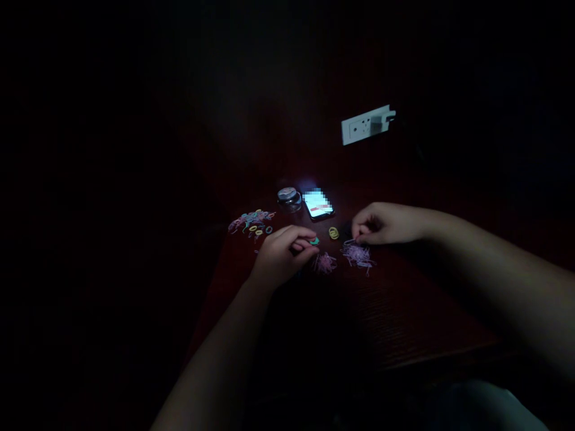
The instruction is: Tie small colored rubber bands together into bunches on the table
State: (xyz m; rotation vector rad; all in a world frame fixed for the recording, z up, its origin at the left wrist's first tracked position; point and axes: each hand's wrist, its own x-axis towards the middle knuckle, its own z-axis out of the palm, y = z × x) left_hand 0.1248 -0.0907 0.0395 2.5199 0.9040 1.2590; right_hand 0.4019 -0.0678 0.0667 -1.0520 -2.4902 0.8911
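Small elastic bands lie in separate heaps on a dark red table (422, 311). My left hand (287, 251) is closed beside a small green bunch (315, 241) at its fingertips; whether it grips the bunch is unclear. Just right of it are a pink heap (324, 263) and a yellow bunch (333, 233). My right hand (371, 224) has its fingers pinched at the top edge of a purple heap (358, 255); a thin purple band shows under the fingertips. A mixed-colour heap (251, 220) spreads beyond my left hand.
A lit phone (318, 203) lies behind the heaps, with a round lidded clear jar (289, 199) on its left. A white socket strip (366, 126) with a plug is on the dark surface behind. The table's front edge runs below my right forearm.
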